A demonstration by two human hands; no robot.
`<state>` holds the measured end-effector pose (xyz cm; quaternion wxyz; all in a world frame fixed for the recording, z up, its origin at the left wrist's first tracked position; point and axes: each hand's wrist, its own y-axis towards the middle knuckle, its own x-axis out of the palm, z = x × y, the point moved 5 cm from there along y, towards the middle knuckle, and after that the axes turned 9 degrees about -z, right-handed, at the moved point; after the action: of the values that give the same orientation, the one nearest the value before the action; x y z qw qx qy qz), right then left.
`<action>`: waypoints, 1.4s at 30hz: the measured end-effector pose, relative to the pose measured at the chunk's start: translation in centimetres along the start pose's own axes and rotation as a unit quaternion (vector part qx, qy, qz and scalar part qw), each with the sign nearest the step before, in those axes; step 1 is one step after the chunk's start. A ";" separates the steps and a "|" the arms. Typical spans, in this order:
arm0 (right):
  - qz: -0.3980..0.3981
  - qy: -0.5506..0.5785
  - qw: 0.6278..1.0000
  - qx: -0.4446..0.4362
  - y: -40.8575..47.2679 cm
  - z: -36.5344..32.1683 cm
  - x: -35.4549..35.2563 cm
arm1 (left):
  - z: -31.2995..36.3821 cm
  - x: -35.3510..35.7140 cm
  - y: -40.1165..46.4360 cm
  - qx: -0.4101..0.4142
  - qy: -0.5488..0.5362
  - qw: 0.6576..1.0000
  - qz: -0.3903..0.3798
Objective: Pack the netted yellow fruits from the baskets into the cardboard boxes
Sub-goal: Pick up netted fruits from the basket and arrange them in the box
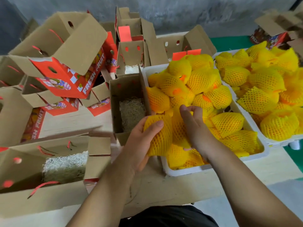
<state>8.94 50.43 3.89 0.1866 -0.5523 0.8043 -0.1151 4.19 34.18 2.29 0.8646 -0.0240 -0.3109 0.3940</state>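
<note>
My left hand [139, 141] grips a netted yellow fruit [159, 136] at the left rim of the near white basket [180, 172]. My right hand [193, 126] curls round a second netted fruit [179, 128] right beside it, over the basket. The basket holds several more netted fruits [201, 81]. An open cardboard box [129, 105] lined with pale shredded paper stands just left of the basket, touching its rim. A second open box [64, 166] with the same lining lies at the near left.
A second white basket [278, 141] piled with netted fruits stands at the right. Several empty red-and-brown "FRESH FRUIT" boxes [68, 63] are stacked and tipped at the back left. More open boxes [132, 53] stand behind. The wooden table [180, 190] ends near my body.
</note>
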 end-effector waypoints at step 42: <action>-0.258 0.139 0.924 0.246 2.6 4.1 48.6 | 9.2 -37.7 -19.1 0.039 0.555 0.775 0.300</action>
<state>-7.10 6.16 -9.22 0.1667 -0.6560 0.5982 -0.4290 -6.86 -7.07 -4.37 0.7253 -0.2966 0.2617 0.5634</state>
